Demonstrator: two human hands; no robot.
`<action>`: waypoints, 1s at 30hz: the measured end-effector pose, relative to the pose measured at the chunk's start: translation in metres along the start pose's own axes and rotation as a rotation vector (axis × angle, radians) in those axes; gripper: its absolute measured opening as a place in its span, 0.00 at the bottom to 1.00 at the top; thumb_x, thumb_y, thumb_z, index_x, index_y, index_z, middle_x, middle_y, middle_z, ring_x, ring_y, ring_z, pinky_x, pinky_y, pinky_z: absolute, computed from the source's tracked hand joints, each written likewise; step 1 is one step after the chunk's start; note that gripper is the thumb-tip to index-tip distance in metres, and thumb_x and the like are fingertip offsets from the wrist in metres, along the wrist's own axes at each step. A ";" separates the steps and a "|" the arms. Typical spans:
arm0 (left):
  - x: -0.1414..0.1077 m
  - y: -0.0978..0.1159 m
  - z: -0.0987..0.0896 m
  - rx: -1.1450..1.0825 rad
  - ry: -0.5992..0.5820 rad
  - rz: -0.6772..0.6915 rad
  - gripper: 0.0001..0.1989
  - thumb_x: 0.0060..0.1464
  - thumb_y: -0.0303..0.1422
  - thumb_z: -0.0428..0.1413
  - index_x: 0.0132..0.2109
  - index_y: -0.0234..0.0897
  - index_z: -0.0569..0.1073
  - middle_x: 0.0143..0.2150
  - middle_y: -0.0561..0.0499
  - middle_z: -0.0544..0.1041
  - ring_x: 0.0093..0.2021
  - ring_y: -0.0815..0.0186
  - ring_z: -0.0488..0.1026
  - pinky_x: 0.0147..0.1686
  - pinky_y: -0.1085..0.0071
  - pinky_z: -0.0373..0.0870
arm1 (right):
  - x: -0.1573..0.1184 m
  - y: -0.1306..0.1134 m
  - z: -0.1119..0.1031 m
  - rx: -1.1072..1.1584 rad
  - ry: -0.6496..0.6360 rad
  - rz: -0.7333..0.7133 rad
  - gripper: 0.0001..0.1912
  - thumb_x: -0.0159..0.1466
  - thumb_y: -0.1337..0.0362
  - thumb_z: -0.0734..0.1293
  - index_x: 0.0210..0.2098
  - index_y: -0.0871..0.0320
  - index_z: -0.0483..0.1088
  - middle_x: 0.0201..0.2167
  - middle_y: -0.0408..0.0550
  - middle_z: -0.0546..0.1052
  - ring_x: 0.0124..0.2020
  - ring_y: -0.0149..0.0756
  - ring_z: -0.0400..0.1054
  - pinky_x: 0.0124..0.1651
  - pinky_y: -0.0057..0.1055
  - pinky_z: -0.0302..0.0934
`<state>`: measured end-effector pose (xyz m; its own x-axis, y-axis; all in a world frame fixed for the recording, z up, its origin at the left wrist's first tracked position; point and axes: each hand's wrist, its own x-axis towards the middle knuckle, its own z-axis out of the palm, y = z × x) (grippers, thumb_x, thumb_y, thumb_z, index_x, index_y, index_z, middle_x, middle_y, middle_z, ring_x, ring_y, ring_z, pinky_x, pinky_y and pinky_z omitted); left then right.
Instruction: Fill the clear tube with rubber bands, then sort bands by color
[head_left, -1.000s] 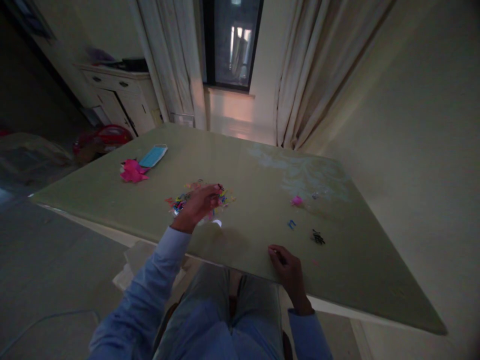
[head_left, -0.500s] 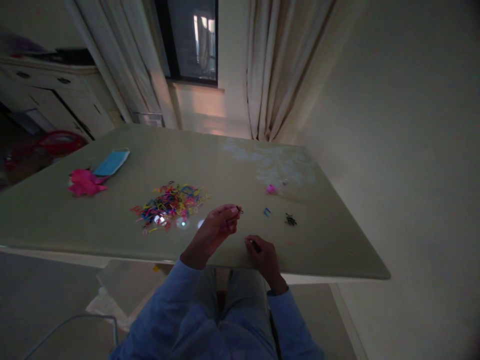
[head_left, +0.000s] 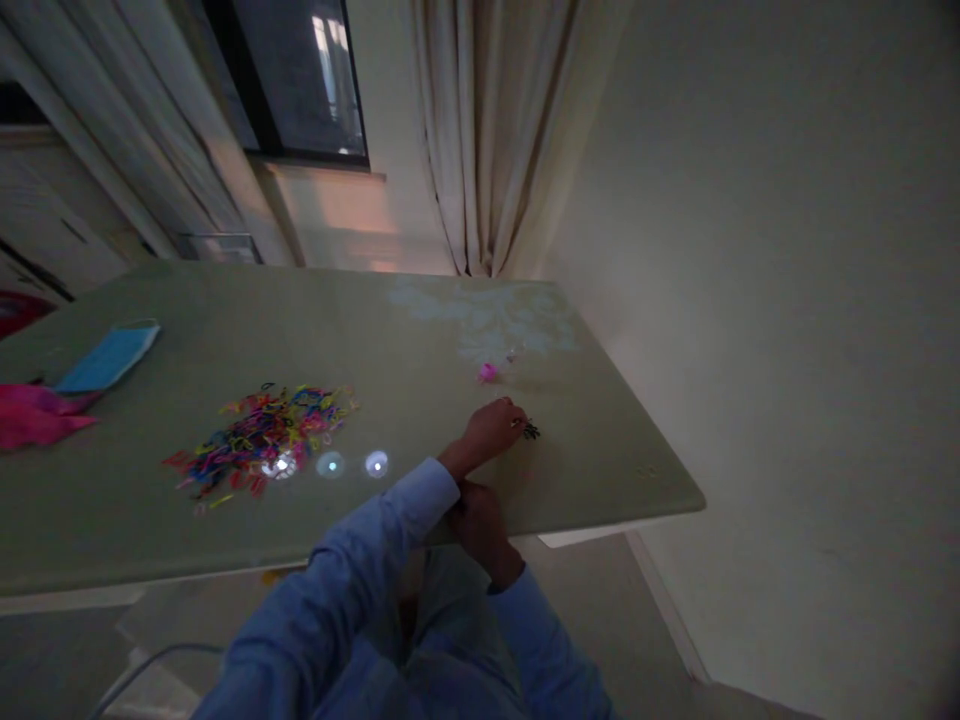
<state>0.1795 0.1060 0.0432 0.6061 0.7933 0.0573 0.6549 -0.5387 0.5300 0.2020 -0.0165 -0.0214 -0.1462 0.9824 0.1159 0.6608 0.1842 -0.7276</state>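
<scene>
My left hand (head_left: 492,430) reaches across to the small pile of black rubber bands (head_left: 532,430). Its fingertips are pinched together at the pile's left side, on what looks like one black band. Below it, near the front edge of the table, my right hand (head_left: 481,525) is curled closed. The left wrist covers part of its fingers, so what they hold cannot be made out. A large heap of multicoloured rubber bands (head_left: 262,432) lies to the left of both hands.
A pink object (head_left: 488,372) lies beyond my left hand. At the far left are a blue face mask (head_left: 112,358) and a bright pink crumpled item (head_left: 41,415). Faint pale bands (head_left: 647,471) lie near the right corner. A wall (head_left: 750,300) rises along the right side.
My left hand has moved right and down to the black bands, crossing over the right hand. The view has turned to the right. The small blue piece is now out of sight.
</scene>
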 end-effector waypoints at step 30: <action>-0.154 -0.064 -0.021 -0.334 0.435 -0.195 0.11 0.59 0.36 0.55 0.42 0.37 0.80 0.31 0.50 0.78 0.28 0.68 0.70 0.32 0.72 0.65 | 0.003 -0.003 -0.010 0.260 0.083 -0.049 0.13 0.65 0.60 0.63 0.39 0.58 0.78 0.29 0.47 0.80 0.28 0.33 0.72 0.32 0.25 0.62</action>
<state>0.0352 0.0244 0.0187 0.2018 0.9504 0.2367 0.5149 -0.3086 0.7998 0.2070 -0.0141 -0.0122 -0.1052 0.9735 0.2029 0.4413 0.2285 -0.8678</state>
